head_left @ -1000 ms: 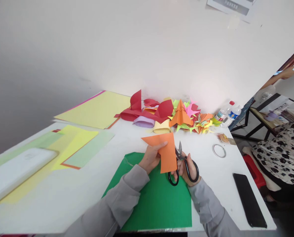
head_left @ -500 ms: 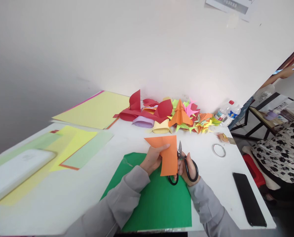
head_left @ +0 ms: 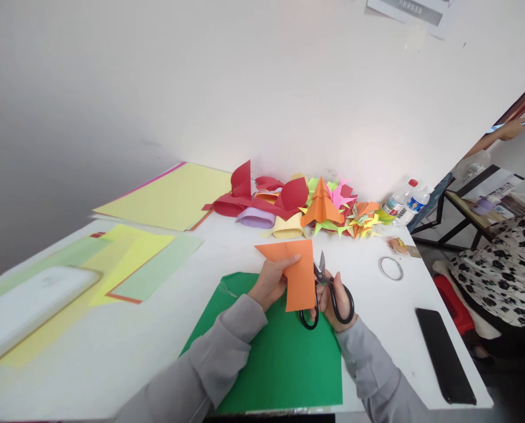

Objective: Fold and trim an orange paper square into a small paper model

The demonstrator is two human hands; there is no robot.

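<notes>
Orange paper (head_left: pixel 302 282) is up over the green sheet (head_left: pixel 289 364), which reaches the near edge of the table (head_left: pixel 148 335); your left hand (head_left: pixel 271 282) pinches the paper between thumb and fingers. Your right hand (head_left: pixel 338 301) curls its fingers around the black-handled scissors (head_left: pixel 323 277), blades parted beside the paper's right edge.

No wording could be read with certainty. Blurred characters (head_left: pixel 409 6) were shown on the wall notice (head_left: pixel 428 16), and the labels (head_left: pixel 416 204) of the bottles (head_left: pixel 406 191) could not be deciphered.
</notes>
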